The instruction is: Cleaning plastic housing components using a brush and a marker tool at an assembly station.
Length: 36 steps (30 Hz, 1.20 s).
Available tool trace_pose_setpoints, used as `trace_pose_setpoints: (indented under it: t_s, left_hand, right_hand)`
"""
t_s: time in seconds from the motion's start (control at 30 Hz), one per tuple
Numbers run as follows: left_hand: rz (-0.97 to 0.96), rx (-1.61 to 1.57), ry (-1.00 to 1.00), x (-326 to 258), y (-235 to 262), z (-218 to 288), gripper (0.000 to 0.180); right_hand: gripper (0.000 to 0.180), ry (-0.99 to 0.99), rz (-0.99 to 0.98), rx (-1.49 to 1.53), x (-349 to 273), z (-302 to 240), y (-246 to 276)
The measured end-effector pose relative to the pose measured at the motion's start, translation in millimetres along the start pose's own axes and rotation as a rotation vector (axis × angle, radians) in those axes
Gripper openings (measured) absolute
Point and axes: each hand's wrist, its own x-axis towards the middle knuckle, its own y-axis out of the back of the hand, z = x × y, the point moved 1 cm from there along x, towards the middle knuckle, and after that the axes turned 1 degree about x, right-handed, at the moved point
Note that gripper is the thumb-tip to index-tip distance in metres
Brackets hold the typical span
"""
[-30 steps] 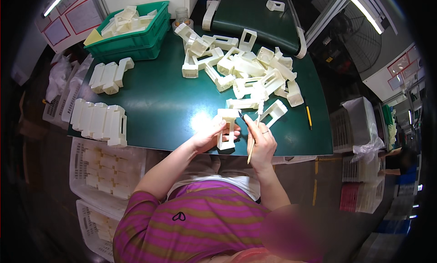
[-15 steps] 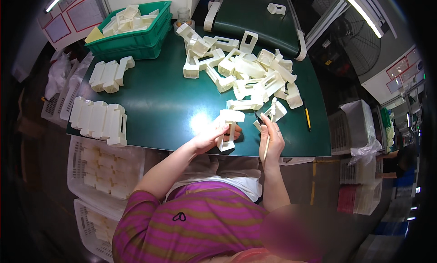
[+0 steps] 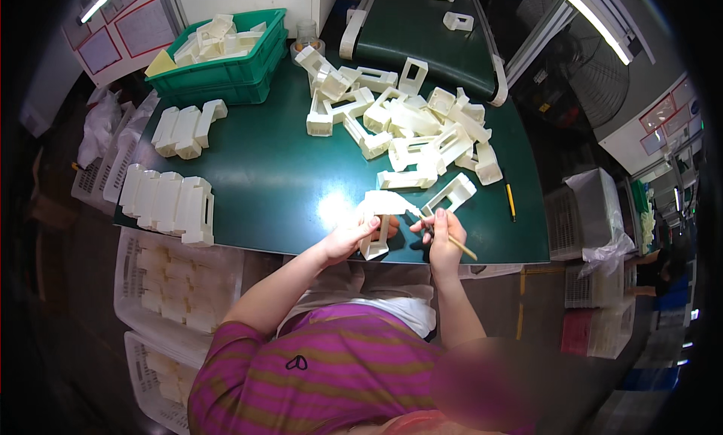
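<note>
Dark green table top (image 3: 286,186) w/ a curved-looking front edge, a green conveyor belt (image 3: 422,28) running away from its far side. Workshop room around it: white wall w/ posted sheets far left, long ceiling lights, stacked crates far right.

Far left corner: green bin (image 3: 226,77) holding cream plastic parts. Near it a short row of finished parts (image 3: 184,130); closer to the front left edge a longer row (image 3: 169,201), standing upright side by side, touching. Centre-right: loose heap of cream frame-shaped parts (image 3: 407,122), spread from the belt's mouth toward the person. A yellow pencil (image 3: 510,201) lies alone nr the right edge.

Open room: bare green stretch betw the rows and the heap, and a narrow strip along the front edge left of the hands. White mesh baskets (image 3: 162,284) w/ more parts sit below the table on the left.

Both forearms come up from the bottom over the front edge. Left hand (image 3: 348,239) is closed around a cream frame part (image 3: 380,216), fingers wrapped on its lower left side, part held just above the table at the front edge. Right hand (image 3: 443,235) pinches a thin stick-like tool (image 3: 456,244), fingers curled shut on it, tip end toward the part; can't tell if it touches. Hands are close, part betw them
</note>
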Motion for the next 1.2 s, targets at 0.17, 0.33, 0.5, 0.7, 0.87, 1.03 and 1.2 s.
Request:
trace_pose_setpoints:
  t_s: [0.17,0.33,0.5,0.7,0.87,1.03,1.2]
  left_hand:
    - [0.016,-0.031,0.025,3.4,4.8,7.0,0.046]
    - [0.042,0.066,-0.06,2.0,-0.7,2.7,0.044]
    - [0.014,-0.082,-0.085,13.4,4.6,-15.8,0.05]
    - [-0.107,0.03,-0.203,6.2,-0.9,-12.9,0.052]
    - [-0.081,-0.018,-0.132,5.1,-4.2,-4.1,0.058]
    - [-0.049,-0.05,-0.058,-0.1,-0.1,-5.1,0.059]
    - [-0.013,0.454,-0.317,-7.1,-9.1,14.1,0.057]
  right_hand:
    - [0.025,0.322,-0.083,0.023,-11.1,-22.5,-23.0]
    - [0.029,-0.041,-0.029,0.054,2.6,1.3,-4.0]
    - [0.027,0.379,0.005,0.018,-18.3,-3.6,-17.0]
    - [0.032,-0.011,0.004,0.032,7.0,23.6,-2.6]
    - [0.033,0.101,0.027,0.334,10.0,13.9,1.2]
    - [0.033,-0.269,-0.224,0.808,13.5,18.0,19.2]
    - [0.034,-0.33,-0.189,0.926,4.2,1.3,17.3]
